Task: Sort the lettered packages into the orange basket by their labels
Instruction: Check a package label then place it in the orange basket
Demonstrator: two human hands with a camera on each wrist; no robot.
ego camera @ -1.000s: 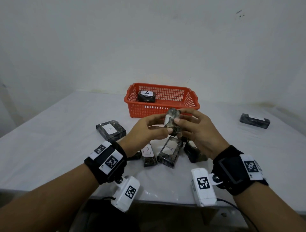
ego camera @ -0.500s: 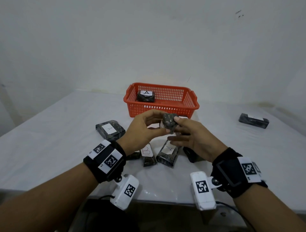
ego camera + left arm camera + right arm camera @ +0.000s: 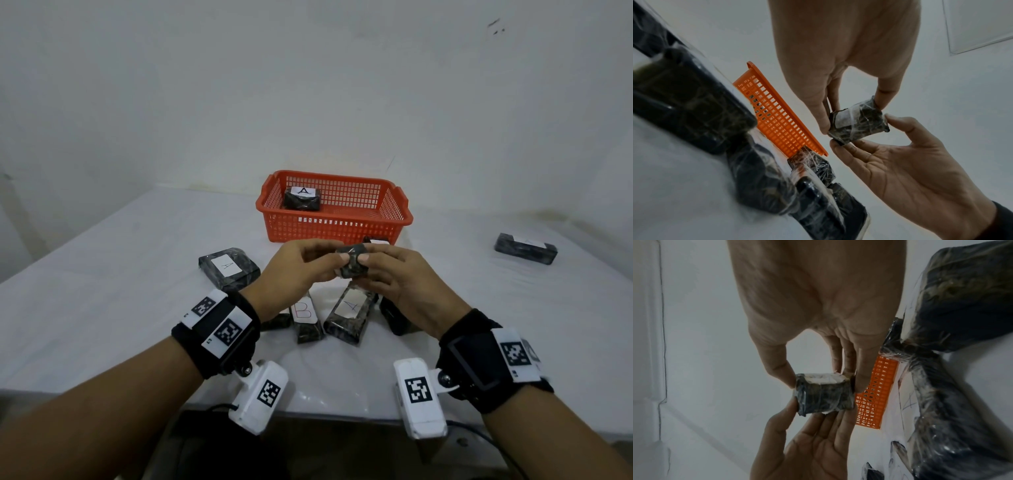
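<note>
I hold a small dark plastic-wrapped package [image 3: 352,270] above the table, just in front of the orange basket [image 3: 397,219]. My left hand [image 3: 337,262] pinches it from the left and my right hand [image 3: 364,263] from the right. In the left wrist view the package [image 3: 858,120] shows a white label whose letter I cannot read. The right wrist view has the package [image 3: 824,392] between my thumb and fingers. One package marked A [image 3: 301,198] lies in the basket's left part.
On the white table [image 3: 102,291] lie a package marked A [image 3: 228,269] at the left, one marked B [image 3: 305,318], another A [image 3: 349,313] and a dark one [image 3: 394,317] under my hands. A further package [image 3: 525,248] sits far right.
The package has been turned between my fingers from standing upright to lying lower and more compact. Both hands stayed in front of the basket and sank slightly.
</note>
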